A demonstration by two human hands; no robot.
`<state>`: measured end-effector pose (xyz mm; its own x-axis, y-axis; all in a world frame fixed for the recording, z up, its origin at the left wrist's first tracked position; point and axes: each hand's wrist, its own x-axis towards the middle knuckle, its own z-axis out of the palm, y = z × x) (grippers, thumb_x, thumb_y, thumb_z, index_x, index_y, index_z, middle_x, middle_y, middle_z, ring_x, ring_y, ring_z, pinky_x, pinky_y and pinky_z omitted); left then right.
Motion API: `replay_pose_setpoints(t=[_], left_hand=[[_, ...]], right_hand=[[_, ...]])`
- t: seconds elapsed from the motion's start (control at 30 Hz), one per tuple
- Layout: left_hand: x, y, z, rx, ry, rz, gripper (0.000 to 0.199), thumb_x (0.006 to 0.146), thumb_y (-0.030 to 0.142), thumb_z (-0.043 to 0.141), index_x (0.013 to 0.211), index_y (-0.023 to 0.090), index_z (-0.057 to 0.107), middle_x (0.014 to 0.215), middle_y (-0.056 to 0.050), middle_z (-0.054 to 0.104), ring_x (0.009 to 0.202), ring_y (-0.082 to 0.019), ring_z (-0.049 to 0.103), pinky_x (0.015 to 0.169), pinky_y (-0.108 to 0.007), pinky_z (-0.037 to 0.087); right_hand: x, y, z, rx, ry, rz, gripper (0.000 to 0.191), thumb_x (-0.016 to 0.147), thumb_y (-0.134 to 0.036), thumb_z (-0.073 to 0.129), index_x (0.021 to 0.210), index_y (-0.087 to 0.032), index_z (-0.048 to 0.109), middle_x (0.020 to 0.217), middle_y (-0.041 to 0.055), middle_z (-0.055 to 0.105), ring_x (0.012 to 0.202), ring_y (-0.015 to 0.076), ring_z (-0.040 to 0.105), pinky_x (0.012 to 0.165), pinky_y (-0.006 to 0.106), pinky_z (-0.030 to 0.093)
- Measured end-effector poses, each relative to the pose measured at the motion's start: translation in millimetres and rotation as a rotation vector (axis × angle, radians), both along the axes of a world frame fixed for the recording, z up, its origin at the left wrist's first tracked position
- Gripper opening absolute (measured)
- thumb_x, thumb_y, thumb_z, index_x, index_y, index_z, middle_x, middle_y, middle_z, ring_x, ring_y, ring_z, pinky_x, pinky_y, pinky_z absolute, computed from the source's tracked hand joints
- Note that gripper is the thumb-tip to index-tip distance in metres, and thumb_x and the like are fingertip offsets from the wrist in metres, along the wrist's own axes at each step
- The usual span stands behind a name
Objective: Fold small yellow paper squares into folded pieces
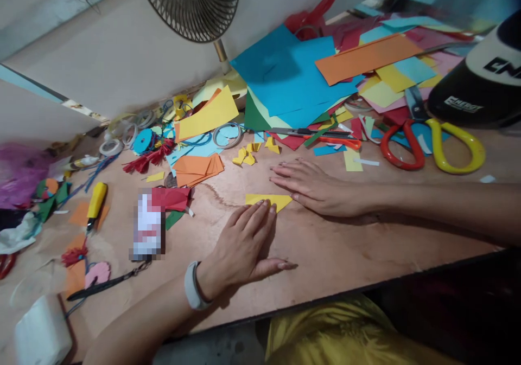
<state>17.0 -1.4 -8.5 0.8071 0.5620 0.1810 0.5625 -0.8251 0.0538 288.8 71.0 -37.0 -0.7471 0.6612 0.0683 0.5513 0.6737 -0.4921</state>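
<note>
A small piece of yellow paper (281,201), pointed at its right end and apparently folded, lies flat on the wooden table (337,259). My left hand (244,245) presses its outstretched fingertips on the paper's lower edge, thumb spread toward the right. My right hand (313,186) rests flat with fingers extended, its thumb at the paper's pointed tip. Just beyond the hands are several small folded yellow paper pieces (246,154). A stack of orange paper strips (197,168) lies to their left.
Red-and-yellow-handled scissors (423,145) and a dark tumbler (480,77) are at right. Blue paper sheets (297,83) and a cutter knife (317,134) lie behind. A fan (195,1) stands at the back. Leftward are a yellow-handled tool (96,205) and a white box (43,332).
</note>
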Motion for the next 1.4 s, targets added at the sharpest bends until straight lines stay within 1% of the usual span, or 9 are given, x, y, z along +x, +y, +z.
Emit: replay_pose_setpoints(t=[0.23, 0.43, 0.57, 0.67, 0.87, 1.0, 1.17, 1.27, 1.4], left_hand=[[4.9, 4.4, 1.8, -0.062, -0.012, 0.025, 0.090, 0.092, 0.082, 0.039, 0.148, 0.012, 0.050, 0.139, -0.020, 0.057, 0.126, -0.034, 0.052, 0.106, -0.047, 0.037], [9.1, 6.3, 4.2, -0.059, -0.014, 0.042, 0.087, 0.094, 0.080, 0.036, 0.147, 0.014, 0.052, 0.134, -0.020, 0.056, 0.120, -0.033, 0.051, 0.099, -0.047, 0.038], [10.5, 6.8, 4.4, -0.077, -0.009, 0.051, 0.087, 0.093, 0.081, 0.039, 0.150, 0.016, 0.051, 0.132, -0.019, 0.056, 0.117, -0.033, 0.052, 0.097, -0.047, 0.039], [10.8, 7.2, 4.6, -0.097, -0.003, 0.058, 0.089, 0.092, 0.082, 0.038, 0.151, 0.017, 0.050, 0.131, -0.018, 0.057, 0.117, -0.034, 0.053, 0.097, -0.048, 0.041], [5.2, 8.5, 9.3, -0.115, 0.009, 0.038, 0.082, 0.095, 0.079, 0.035, 0.147, 0.017, 0.052, 0.139, -0.017, 0.058, 0.125, -0.032, 0.053, 0.101, -0.048, 0.043], [2.6, 0.0, 16.0, -0.084, 0.024, 0.036, 0.080, 0.095, 0.079, 0.036, 0.139, 0.015, 0.058, 0.136, -0.017, 0.060, 0.124, -0.032, 0.055, 0.103, -0.047, 0.044], [6.9, -16.9, 14.7, -0.009, 0.083, 0.087, 0.082, 0.093, 0.081, 0.033, 0.127, 0.012, 0.062, 0.136, -0.019, 0.060, 0.120, -0.032, 0.058, 0.105, -0.047, 0.042], [8.2, -17.7, 10.5, 0.015, 0.041, 0.088, 0.085, 0.093, 0.083, 0.032, 0.127, 0.011, 0.062, 0.133, -0.018, 0.062, 0.118, -0.031, 0.059, 0.104, -0.046, 0.044], [5.7, -13.1, 7.8, -0.007, 0.029, 0.133, 0.091, 0.092, 0.084, 0.033, 0.137, 0.008, 0.057, 0.134, -0.020, 0.063, 0.124, -0.034, 0.058, 0.107, -0.049, 0.044]], right_hand=[[-6.7, -6.8, 0.6, 0.017, -0.042, -0.042, 0.057, 0.102, -0.028, 0.034, 0.158, -0.018, 0.038, 0.167, 0.0111, 0.034, 0.156, 0.0286, 0.026, 0.126, 0.057, 0.022], [-11.5, -9.7, 1.2, 0.111, -0.042, -0.069, 0.057, 0.100, -0.027, 0.036, 0.156, -0.019, 0.042, 0.166, 0.0109, 0.037, 0.153, 0.0305, 0.033, 0.124, 0.057, 0.026], [-12.6, -9.2, -2.1, 0.138, -0.049, -0.078, 0.055, 0.102, -0.033, 0.035, 0.154, -0.017, 0.044, 0.164, 0.0122, 0.039, 0.151, 0.0309, 0.036, 0.123, 0.057, 0.028], [-11.3, -9.3, -5.0, 0.145, -0.048, -0.073, 0.054, 0.103, -0.035, 0.037, 0.155, -0.020, 0.043, 0.165, 0.0123, 0.039, 0.152, 0.0313, 0.034, 0.123, 0.059, 0.028], [-7.4, -9.3, -8.1, 0.125, -0.054, -0.037, 0.055, 0.101, -0.024, 0.045, 0.155, -0.031, 0.044, 0.167, 0.0097, 0.033, 0.155, 0.0314, 0.029, 0.122, 0.065, 0.025], [-7.0, -8.9, -9.4, 0.133, -0.068, -0.038, 0.055, 0.099, -0.020, 0.047, 0.152, -0.034, 0.048, 0.168, 0.0082, 0.032, 0.155, 0.0330, 0.028, 0.121, 0.065, 0.027], [-9.1, -16.6, -0.8, 0.159, 0.048, -0.042, 0.044, 0.100, -0.021, 0.047, 0.142, -0.022, 0.060, 0.154, 0.0155, 0.052, 0.144, 0.0325, 0.047, 0.117, 0.061, 0.037], [-11.9, -26.5, 9.3, 0.132, 0.167, -0.021, 0.038, 0.100, -0.021, 0.046, 0.132, -0.021, 0.067, 0.134, 0.0139, 0.066, 0.126, 0.0286, 0.061, 0.108, 0.055, 0.050], [-16.8, -44.2, 20.2, 0.059, 0.232, -0.019, 0.036, 0.100, -0.023, 0.048, 0.130, -0.022, 0.068, 0.124, 0.0131, 0.070, 0.117, 0.0284, 0.066, 0.099, 0.052, 0.057]])
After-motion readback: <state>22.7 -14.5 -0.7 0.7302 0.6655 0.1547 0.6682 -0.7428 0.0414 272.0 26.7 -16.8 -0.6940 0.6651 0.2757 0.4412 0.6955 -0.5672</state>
